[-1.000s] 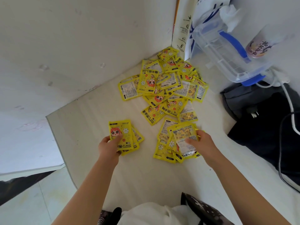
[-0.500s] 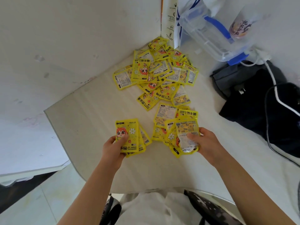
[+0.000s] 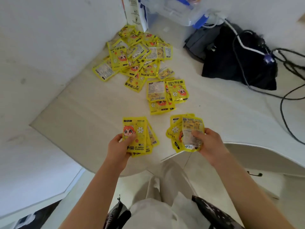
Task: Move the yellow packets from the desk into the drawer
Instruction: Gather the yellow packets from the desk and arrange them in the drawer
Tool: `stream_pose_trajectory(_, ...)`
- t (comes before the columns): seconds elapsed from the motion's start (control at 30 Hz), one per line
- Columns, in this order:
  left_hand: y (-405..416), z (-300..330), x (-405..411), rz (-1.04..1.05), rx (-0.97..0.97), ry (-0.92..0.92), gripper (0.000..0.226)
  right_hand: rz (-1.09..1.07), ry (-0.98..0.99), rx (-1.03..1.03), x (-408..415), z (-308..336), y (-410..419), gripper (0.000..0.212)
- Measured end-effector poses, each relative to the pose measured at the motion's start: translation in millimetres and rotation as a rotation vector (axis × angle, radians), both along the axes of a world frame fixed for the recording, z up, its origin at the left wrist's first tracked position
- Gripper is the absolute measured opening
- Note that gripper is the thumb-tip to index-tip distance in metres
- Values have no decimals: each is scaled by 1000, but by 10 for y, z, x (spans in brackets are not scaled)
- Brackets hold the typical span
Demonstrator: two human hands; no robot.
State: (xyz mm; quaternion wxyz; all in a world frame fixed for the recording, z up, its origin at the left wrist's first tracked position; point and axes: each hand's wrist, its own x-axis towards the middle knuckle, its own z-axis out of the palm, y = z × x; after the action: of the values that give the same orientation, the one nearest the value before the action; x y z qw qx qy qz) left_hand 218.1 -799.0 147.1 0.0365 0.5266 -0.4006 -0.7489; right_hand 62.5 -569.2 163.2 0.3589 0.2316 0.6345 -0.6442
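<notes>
Many yellow hand-warmer packets [image 3: 140, 55] lie heaped in the far corner of the pale desk [image 3: 85, 113]. A smaller cluster of packets [image 3: 165, 96] lies nearer to me. My left hand [image 3: 118, 149] grips a stack of yellow packets [image 3: 137, 134] above the desk's front edge. My right hand [image 3: 208, 144] grips another fanned bunch of packets [image 3: 186, 131], a clear-backed one on top. Both bunches are lifted off the desk. A drawer front with a dark handle [image 3: 255, 174] shows under the desk at the right; I cannot tell whether it is pulled out.
A black bag [image 3: 236, 63] with white and black cables [image 3: 244, 45] over it lies at the back right. A clear plastic box with blue clips [image 3: 181, 12] and a printed paper bag [image 3: 137, 14] stand at the back. White walls close the left side. My lap is below.
Both hands have drawn back toward me with their bunches of packets, now at the desk's front edge. The right hand's bunch has lifted away from the near cluster.
</notes>
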Motion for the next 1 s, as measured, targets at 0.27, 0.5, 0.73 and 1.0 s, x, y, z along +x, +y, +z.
stream_pose_trajectory(0.27, 370, 70, 432, -189, -7, -24, 30, -172, -5, 23, 929, 38, 622, 22)
stream_pose_trajectory(0.5, 853, 90, 480, -355, -39, -36, 33, -312, 18, 36, 1438, 131, 1258, 18)
stream_pose_trajectory(0.73, 1677, 99, 422, -597, -94, -36, 35, -538, -6, 30, 2002, 109, 2157, 28)
stream_pose_trajectory(1.0, 3179, 76, 613, -785, -119, -30, 24, -722, -9, 25, 2725, 100, 3578, 14)
